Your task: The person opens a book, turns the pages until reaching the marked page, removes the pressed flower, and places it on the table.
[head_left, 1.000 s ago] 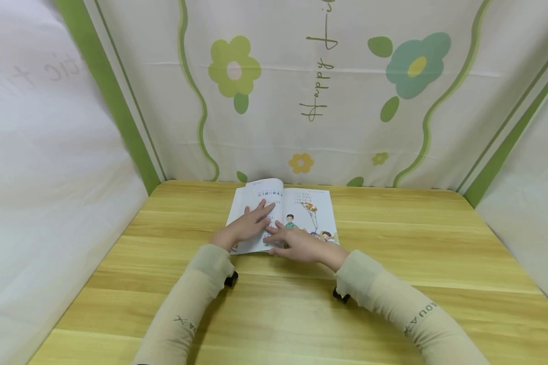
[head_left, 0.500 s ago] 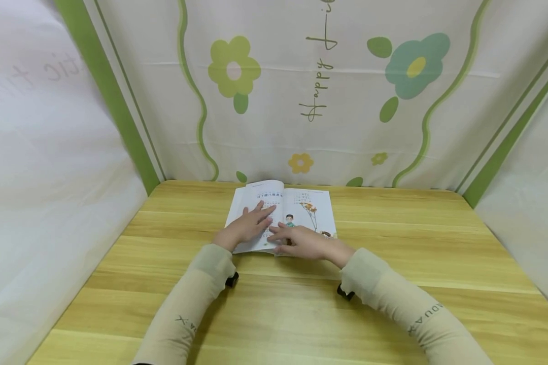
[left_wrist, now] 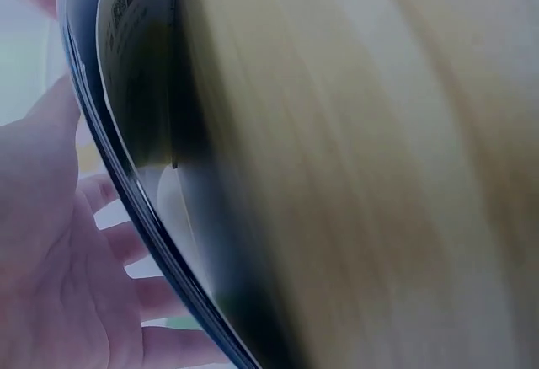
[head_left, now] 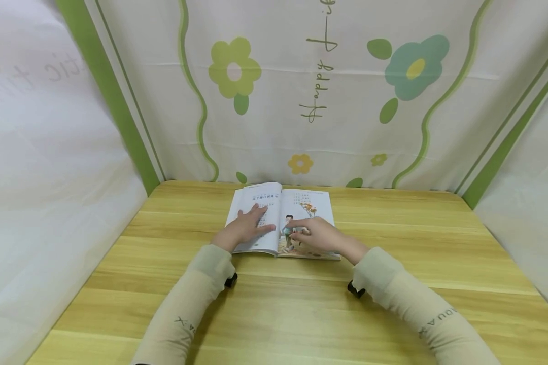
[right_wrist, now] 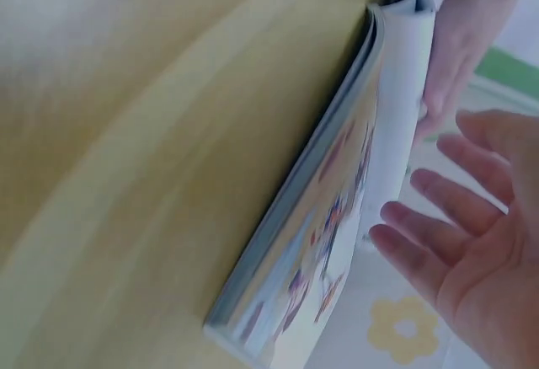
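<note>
An illustrated book (head_left: 267,191) lies spread at the back of the table, text on its left page and a picture of children on its right page (head_left: 318,197). My left hand (head_left: 243,229) rests on the left page with its fingers spread and thumb toward the fold. Over the right page is my right hand (head_left: 320,234), fingers loosely bent and holding nothing. The right wrist view shows those relaxed fingers (right_wrist: 434,217) above the page. In the left wrist view, the page stack's curved lower edge (left_wrist: 139,200) partly hides my left hand (left_wrist: 63,251).
The wooden table (head_left: 283,314) extends in front of the book and to both sides. A white curtain (head_left: 274,111) with printed flowers hangs right behind the table's back edge. More white cloth (head_left: 50,152) encloses the left side.
My right hand has moved right from near the fold to over the right page, uncovering more of its picture. The left hand stays on its page, its thumb now pointing further toward the fold.
</note>
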Demonstrator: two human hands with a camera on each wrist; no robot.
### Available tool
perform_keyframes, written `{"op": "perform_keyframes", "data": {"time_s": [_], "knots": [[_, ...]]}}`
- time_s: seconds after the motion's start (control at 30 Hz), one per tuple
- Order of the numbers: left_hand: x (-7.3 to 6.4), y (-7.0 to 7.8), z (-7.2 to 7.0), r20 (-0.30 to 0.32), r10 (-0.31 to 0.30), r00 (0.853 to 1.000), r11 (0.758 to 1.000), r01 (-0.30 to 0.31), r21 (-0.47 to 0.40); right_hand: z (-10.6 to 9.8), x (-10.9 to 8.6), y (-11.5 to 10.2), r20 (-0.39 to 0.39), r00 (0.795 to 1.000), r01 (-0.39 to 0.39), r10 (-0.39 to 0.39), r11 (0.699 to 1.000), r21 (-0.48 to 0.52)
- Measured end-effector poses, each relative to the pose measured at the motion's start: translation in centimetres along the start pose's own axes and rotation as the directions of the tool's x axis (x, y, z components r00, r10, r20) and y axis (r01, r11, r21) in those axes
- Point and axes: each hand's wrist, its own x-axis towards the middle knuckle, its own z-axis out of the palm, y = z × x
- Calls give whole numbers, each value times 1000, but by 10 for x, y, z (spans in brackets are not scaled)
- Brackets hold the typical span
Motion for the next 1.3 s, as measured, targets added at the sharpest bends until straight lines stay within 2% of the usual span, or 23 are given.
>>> {"op": "perform_keyframes", "data": {"time_s": [0.2,0.47,0.67,0.77,0.9,1.1,1.3], "knots": [[0,3,0,8,-7,1000,1000,7,10,-11,-3,17,-112,982,-142,150,987,78],[2,3,1,23,33,999,999,-33,-13,-18,-2,35,-168,947,-242,274,952,188],[1,1,0,40,77,996,997,-77,-17,-19,0,45,-135,910,-330,393,881,340],[1,1,1,42,68,997,998,-67,-9,-20,3,49,-108,894,-364,435,846,391],[2,0,1,45,49,998,999,-49,-6,-21,7,56,-60,885,-400,462,821,408],[3,-2,0,56,24,998,1000,-23,-16,-20,11,65,-12,869,-449,494,800,398],[4,-1,0,63,34,997,999,-33,-20,-17,13,71,-4,873,-451,488,810,376]]}}
